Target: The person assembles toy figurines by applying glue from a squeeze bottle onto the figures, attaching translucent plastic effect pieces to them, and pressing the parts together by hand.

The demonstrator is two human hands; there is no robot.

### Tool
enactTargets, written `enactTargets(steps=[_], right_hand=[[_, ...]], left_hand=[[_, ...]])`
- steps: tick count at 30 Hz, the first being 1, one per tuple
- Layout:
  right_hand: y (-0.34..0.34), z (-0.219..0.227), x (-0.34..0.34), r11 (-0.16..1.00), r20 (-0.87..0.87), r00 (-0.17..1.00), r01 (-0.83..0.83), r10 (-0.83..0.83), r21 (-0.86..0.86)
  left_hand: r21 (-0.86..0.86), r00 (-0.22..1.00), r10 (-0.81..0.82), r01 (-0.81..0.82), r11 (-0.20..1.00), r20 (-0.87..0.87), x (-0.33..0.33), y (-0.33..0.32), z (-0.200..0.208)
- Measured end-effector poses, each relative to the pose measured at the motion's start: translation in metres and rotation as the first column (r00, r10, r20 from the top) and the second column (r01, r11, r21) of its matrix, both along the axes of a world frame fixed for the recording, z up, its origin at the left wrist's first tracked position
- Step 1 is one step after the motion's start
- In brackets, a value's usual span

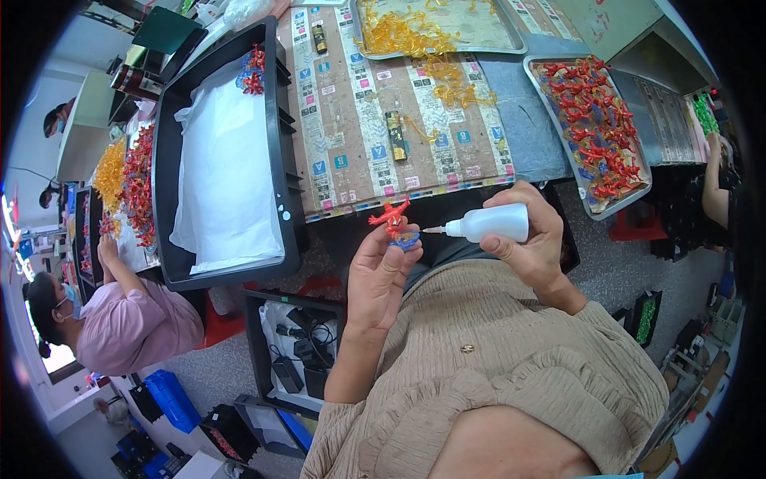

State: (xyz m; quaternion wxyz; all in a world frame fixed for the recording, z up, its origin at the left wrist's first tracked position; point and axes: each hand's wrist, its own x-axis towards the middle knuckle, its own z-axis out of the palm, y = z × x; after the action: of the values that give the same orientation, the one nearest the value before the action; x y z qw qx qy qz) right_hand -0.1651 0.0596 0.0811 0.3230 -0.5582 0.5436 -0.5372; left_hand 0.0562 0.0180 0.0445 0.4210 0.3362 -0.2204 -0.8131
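Observation:
Between the fingertips of my left hand is a small red figurine with a blue and yellowish base, held upright in front of my body. My right hand is wrapped round a white squeeze bottle, tipped on its side. Its thin nozzle points left and reaches the figurine's base; whether it touches cannot be made out. Beyond my hands is the table's patterned paper cover.
A black tray lined with white sheet stands left, with a few figurines in its far corner. Loose yellow pieces spill from a metal tray. At right, another metal tray holds many figurines. Co-workers sit at left and right.

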Motion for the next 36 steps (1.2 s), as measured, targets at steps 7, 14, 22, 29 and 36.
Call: enactTargets(steps=[7,14,22,29,36], right_hand=[[-0.0009,0.0015,0.0042,1.000,0.002,1.000,0.007,-0.007,-0.002],[-0.0018,-0.0001,0.0048,1.000,-0.028,0.999,0.016,-0.016,-0.016],[-0.0024,-0.0039,0.0052,0.999,-0.071,0.997,0.025,-0.027,-0.025],[-0.0007,0.0024,0.0020,0.994,-0.201,0.980,-0.025,0.003,-0.103],[-0.0016,0.0006,0.0030,0.992,-0.149,0.988,0.027,-0.046,-0.125]], left_hand=[[0.044,0.998,-0.044,0.046,0.998,-0.051,-0.0010,0.0019,-0.0018],[0.033,0.999,-0.042,0.041,0.999,0.022,-0.0041,0.0039,-0.0006],[-0.004,0.995,-0.037,0.037,0.999,0.095,-0.0072,0.0054,0.0001],[-0.078,0.969,0.007,0.013,0.997,0.247,-0.0074,0.0053,0.0007],[-0.527,0.671,0.274,0.204,0.825,0.689,-0.0088,0.0019,0.0060]])
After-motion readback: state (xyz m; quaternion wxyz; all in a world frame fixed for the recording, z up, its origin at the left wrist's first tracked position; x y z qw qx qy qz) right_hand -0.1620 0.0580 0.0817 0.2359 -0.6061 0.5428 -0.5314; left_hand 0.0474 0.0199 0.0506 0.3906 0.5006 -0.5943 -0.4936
